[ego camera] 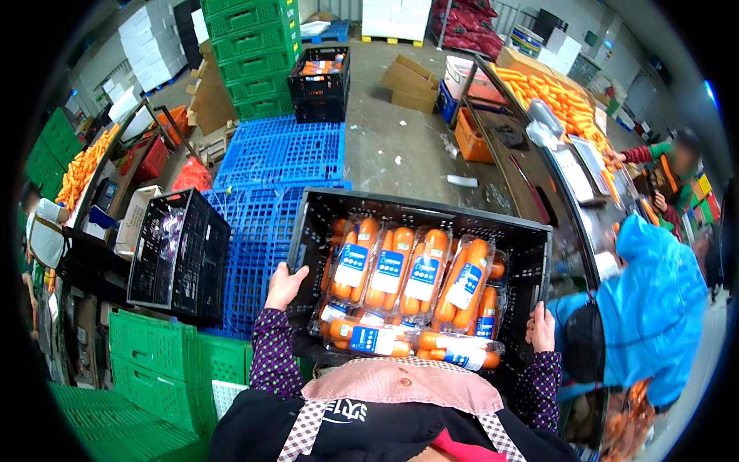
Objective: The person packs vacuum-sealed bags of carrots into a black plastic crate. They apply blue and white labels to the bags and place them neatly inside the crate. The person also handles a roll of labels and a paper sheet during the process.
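Observation:
Held before my body is a black plastic crate (427, 205), tilted a little. My left hand (285, 287) grips its left side, and my right hand (540, 328) holds the right side. Inside lie several clear plastic packs of carrots (385, 268) with blue and white labels. Most of the top packs stand side by side, while two lie crosswise along the near edge, one of them a carrot pack (364, 338) at the left. Lower packs are partly hidden beneath them.
Blue plastic pallets (277, 151) lie ahead. A black crate stack (320, 86) with carrot packs stands at their far end, beside green crates (254, 58). More black crates (179, 254) are at left. A person in blue (646, 300) works close on my right, by a carrot-laden table (554, 107).

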Action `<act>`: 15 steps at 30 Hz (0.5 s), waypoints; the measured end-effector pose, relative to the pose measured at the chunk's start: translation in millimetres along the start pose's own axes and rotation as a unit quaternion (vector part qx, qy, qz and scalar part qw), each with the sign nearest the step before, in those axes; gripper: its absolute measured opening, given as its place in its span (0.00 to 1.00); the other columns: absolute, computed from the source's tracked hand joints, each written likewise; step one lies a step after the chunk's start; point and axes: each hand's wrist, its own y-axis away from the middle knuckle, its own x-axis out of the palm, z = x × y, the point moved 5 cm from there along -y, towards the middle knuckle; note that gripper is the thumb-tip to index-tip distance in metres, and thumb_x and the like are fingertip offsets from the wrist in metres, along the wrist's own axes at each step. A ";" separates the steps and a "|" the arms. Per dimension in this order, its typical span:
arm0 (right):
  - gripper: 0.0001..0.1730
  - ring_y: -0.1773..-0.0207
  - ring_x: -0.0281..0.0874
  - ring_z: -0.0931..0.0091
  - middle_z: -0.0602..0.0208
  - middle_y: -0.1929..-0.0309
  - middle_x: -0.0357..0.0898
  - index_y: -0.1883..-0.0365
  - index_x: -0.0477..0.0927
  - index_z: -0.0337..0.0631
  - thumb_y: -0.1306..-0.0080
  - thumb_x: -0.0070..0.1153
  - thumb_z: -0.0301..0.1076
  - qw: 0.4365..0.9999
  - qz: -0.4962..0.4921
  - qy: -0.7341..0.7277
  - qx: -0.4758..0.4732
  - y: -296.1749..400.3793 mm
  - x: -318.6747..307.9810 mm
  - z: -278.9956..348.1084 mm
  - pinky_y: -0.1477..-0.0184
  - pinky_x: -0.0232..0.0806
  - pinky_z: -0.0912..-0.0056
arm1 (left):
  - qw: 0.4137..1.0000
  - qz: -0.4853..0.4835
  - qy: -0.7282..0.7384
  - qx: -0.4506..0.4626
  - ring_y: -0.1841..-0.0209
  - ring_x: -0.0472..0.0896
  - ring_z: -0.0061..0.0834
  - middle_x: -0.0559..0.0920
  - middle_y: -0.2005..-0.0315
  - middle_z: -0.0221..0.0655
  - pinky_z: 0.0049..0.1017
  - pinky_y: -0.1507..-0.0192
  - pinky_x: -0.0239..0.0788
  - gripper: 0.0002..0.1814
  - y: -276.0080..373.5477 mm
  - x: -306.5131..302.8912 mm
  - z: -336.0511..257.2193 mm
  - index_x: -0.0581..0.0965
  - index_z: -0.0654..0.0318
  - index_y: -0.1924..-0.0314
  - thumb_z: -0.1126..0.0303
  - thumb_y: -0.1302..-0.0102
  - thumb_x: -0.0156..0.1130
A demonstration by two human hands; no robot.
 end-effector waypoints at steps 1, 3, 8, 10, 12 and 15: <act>0.24 0.90 0.56 0.83 0.75 0.85 0.62 0.70 0.68 0.42 0.27 0.43 0.55 1.000 0.021 -0.006 -0.006 -23.3 12.2 12.5 0.89 0.50 0.79 | 1.000 -0.022 0.005 0.003 0.51 0.79 0.45 0.82 0.58 0.50 0.36 0.49 0.68 0.26 -1.5 -6.9 -9.9 0.74 0.71 0.53 0.56 0.41 0.66; 0.24 0.90 0.56 0.83 0.75 0.86 0.63 0.71 0.68 0.43 0.28 0.44 0.55 0.999 0.050 -0.001 -0.005 -84.5 50.9 39.3 0.89 0.50 0.78 | 0.997 -0.068 -0.003 0.027 0.62 0.82 0.39 0.82 0.65 0.45 0.35 0.59 0.72 0.24 -19.8 -20.6 -22.5 0.74 0.70 0.55 0.57 0.41 0.67; 0.25 0.90 0.53 0.84 0.77 0.86 0.58 0.69 0.66 0.44 0.29 0.43 0.58 0.985 0.163 0.019 -0.053 -232.4 121.8 141.4 0.88 0.51 0.78 | 0.987 -0.150 0.052 -0.018 0.84 0.71 0.20 0.73 0.83 0.29 0.25 0.83 0.61 0.18 -54.5 -32.8 -112.9 0.70 0.66 0.66 0.59 0.40 0.67; 0.24 0.89 0.53 0.85 0.78 0.84 0.59 0.68 0.66 0.45 0.28 0.44 0.57 0.982 0.182 0.015 -0.042 -259.2 150.5 184.8 0.87 0.49 0.79 | 0.982 -0.168 0.082 -0.007 0.84 0.69 0.19 0.73 0.83 0.28 0.24 0.83 0.61 0.17 -65.3 -36.8 -141.6 0.70 0.65 0.66 0.60 0.40 0.67; 0.22 0.88 0.54 0.85 0.79 0.83 0.60 0.68 0.66 0.45 0.28 0.44 0.56 0.978 0.198 0.030 -0.058 -292.6 203.8 224.5 0.86 0.49 0.80 | 0.974 -0.198 0.097 -0.056 0.84 0.69 0.18 0.72 0.83 0.27 0.23 0.83 0.61 0.17 -80.1 -39.1 -147.4 0.70 0.65 0.68 0.62 0.40 0.66; 0.20 0.85 0.56 0.87 0.80 0.82 0.62 0.67 0.66 0.46 0.28 0.46 0.53 0.953 0.228 0.095 -0.177 -363.7 277.9 283.4 0.85 0.50 0.81 | 0.959 -0.219 0.166 -0.068 0.84 0.70 0.16 0.72 0.82 0.27 0.21 0.83 0.62 0.15 -146.6 -27.2 -145.7 0.70 0.65 0.68 0.64 0.40 0.66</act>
